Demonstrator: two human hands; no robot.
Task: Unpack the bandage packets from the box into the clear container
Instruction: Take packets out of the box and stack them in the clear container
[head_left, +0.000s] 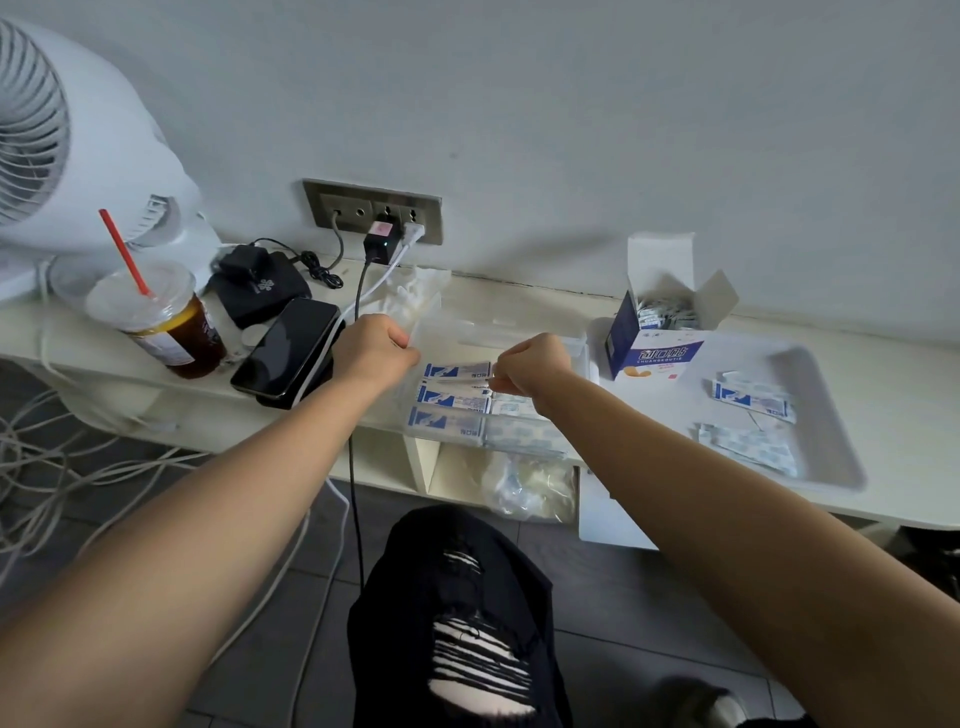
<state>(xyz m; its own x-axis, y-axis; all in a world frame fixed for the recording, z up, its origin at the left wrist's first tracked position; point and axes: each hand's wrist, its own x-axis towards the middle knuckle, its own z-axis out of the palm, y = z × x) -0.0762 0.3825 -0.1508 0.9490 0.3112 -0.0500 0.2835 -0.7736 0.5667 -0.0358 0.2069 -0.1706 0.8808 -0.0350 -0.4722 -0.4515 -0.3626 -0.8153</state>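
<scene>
I see a cream shelf (545, 304) along the wall. Directly on it, from my left: a white fan (62, 156), an iced drink cup (156, 317), a black pouch (260, 291), a phone (285, 348), the clear container (519, 332), the open bandage box (654, 332) and a white tray (821, 395).

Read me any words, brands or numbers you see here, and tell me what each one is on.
"CHUANGKOUTIE": small Latin line on the front of the open bandage box, under large white Chinese characters I cannot read reliably.
Bandage packets in the clear container: blue print, too small to read.
Packets on the white tray: blurred, unreadable.
Drink cup label: too small.
Black pouch: a knot-shaped logo, no legible words.
</scene>
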